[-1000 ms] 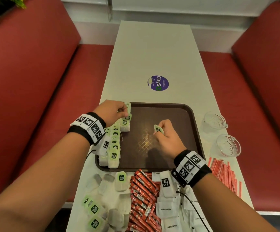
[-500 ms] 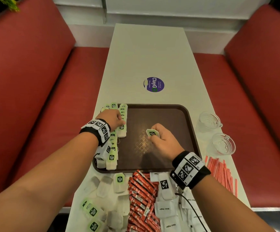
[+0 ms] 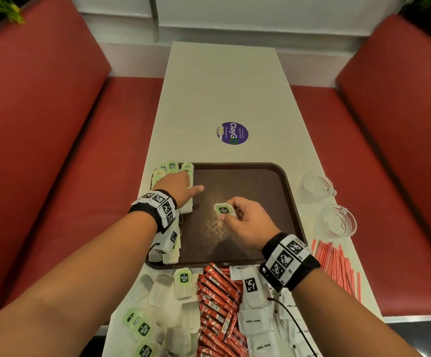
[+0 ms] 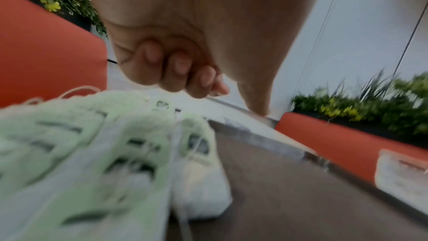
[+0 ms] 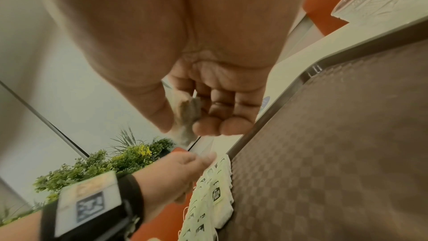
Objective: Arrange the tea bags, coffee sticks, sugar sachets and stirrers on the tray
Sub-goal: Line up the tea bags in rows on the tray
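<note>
A dark brown tray [image 3: 260,176] lies on the table. A row of green-tagged tea bags [image 3: 173,168] runs along its left side, also seen in the left wrist view [image 4: 92,144] and the right wrist view [image 5: 215,195]. My left hand [image 3: 183,186] hovers over that row; its fingers [image 4: 180,65] are curled into the palm and hold nothing, while the thumb sticks out to the right. My right hand [image 3: 231,215] is over the tray's middle. It pinches one tea bag [image 3: 222,209] between thumb and fingers, the pouch [image 5: 185,116] hanging below them.
Loose tea bags [image 3: 157,305], red coffee sticks [image 3: 217,305] and white sugar sachets [image 3: 255,323] lie on the table in front of the tray. Red-striped stirrers [image 3: 338,266] and two glass cups [image 3: 317,185] [image 3: 338,220] are on the right. Red benches flank the table.
My left hand has let go of the tea bags at the far end of the row and drawn back a little, thumb now out. The right hand still holds its tea bag.
</note>
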